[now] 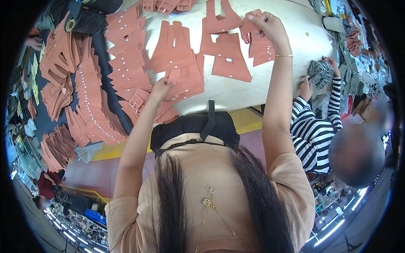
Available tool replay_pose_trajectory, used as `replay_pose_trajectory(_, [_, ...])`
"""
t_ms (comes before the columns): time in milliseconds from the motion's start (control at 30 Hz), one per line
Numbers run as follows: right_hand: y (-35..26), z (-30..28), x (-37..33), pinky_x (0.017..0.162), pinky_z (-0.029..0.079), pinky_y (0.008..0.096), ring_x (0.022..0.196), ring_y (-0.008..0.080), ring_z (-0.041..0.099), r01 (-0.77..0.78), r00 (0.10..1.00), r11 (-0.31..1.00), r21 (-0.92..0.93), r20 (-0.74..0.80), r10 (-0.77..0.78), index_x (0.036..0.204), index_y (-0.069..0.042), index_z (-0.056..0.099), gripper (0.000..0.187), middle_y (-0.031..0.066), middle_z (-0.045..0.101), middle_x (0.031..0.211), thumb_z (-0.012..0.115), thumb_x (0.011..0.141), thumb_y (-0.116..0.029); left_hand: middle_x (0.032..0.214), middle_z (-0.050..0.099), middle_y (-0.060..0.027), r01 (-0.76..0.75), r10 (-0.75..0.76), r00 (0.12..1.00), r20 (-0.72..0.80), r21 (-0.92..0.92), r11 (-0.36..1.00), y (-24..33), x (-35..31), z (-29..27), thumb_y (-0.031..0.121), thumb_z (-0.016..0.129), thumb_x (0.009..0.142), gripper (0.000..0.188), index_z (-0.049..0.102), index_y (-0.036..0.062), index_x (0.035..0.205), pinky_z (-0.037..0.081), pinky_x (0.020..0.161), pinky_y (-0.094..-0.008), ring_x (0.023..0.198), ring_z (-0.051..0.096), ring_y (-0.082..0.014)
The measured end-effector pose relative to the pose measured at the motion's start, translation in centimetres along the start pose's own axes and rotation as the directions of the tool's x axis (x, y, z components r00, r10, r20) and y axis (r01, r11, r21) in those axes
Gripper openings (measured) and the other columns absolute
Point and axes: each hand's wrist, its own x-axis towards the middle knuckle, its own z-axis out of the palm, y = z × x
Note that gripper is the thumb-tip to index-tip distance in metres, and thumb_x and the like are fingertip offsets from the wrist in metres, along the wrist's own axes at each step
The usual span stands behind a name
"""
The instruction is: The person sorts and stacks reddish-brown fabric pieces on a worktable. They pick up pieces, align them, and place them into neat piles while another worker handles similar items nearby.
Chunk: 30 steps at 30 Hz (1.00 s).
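We pinched a terracotta cut piece [249, 26] at the far side of the pale bench [295, 29] with our right hand [266, 23], fingers closed on its edge. Nearer to us than that piece, our left hand [161, 88] closed on another terracotta piece [185, 80] lying on the bench. Left of it, long overlapping rows of the same pieces [90, 101] lay fanned. Right of the bench, a person in a striped sleeve [310, 126] handled grey parts [318, 71].

We see cut pieces [177, 55] spread across the tabletop [295, 29], stacked pieces [90, 105] to their left, a co-worker [316, 130] at our right.
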Motion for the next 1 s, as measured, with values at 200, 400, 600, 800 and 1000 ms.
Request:
replay_pose_trajectory(200, [-4.5,-2.6,-5.8,0.046,0.048,0.0237,0.056,0.015,0.066,0.055,0.998,0.929,-0.365,0.048,-0.04,0.084,0.0,0.054,0.024,0.0102,0.063,0.068,0.069,0.079,-0.019,0.099,0.059,-0.0075,-0.01,0.017,0.994,0.11,-0.065,0.998,0.1,-0.6,-0.3,0.015,0.053,0.091,0.025,0.046,0.0038,0.112,0.053,0.049,-0.0246,0.064,0.065,-0.0173])
replay_pose_trajectory(400, [-5.9,0.8,-11.3,0.053,0.051,0.023,0.069,0.0118,0.065,0.094,0.951,0.961,0.26,0.262,-0.164,0.124,0.001,0.05,0.039,0.0085,0.066,0.094,0.06,0.088,-0.01,0.09,0.062,-0.0096,0.278,-0.011,0.924,0.383,-0.65,0.707,-0.5,1.8,-2.7,0.013,0.048,0.095,0.018,0.05,0.0008,0.108,0.054,0.049,-0.0205,0.065,0.065,-0.0152])
replay_pose_trajectory(600, [1.4,10.9,-15.7,0.084,0.046,0.0244,0.094,0.0088,0.058,-0.201,0.923,0.575,0.793,0.35,-0.16,0.114,-0.003,0.055,0.027,0.0006,0.063,0.099,0.062,0.089,-0.012,0.081,0.063,-0.0059,0.28,-0.054,0.949,0.311,-0.75,0.599,-0.2,1.3,-2.7,0.011,0.049,0.094,0.014,0.053,-0.0005,0.101,0.052,0.045,-0.0171,0.057,0.061,-0.0105])
replay_pose_trajectory(800, [11.0,20.1,-18.2,0.073,0.049,0.0336,0.082,0.0222,0.064,-0.106,0.937,0.988,0.114,0.344,0.061,0.1,0.0,0.055,0.024,0.0139,0.065,0.087,0.064,0.082,-0.013,0.087,0.058,-0.001,0.133,0.017,0.956,0.291,-0.487,0.863,-0.5,1.6,-2.5,0.016,0.053,0.093,0.013,0.051,0.0103,0.105,0.051,0.051,-0.0211,0.065,0.058,-0.0133])
replay_pose_trajectory(1000, [12.0,21.5,-17.9,0.071,0.049,0.0433,0.082,0.0377,0.063,-0.066,0.986,0.998,0.0,0.154,0.065,0.098,-0.001,0.052,0.027,0.0208,0.064,0.083,0.065,0.077,-0.012,0.089,0.056,-0.0027,0.06,0.085,0.97,0.229,-0.562,0.825,-1.0,2.0,-2.6,0.014,0.053,0.092,0.013,0.049,0.0098,0.104,0.047,0.05,-0.0219,0.065,0.057,-0.0145])
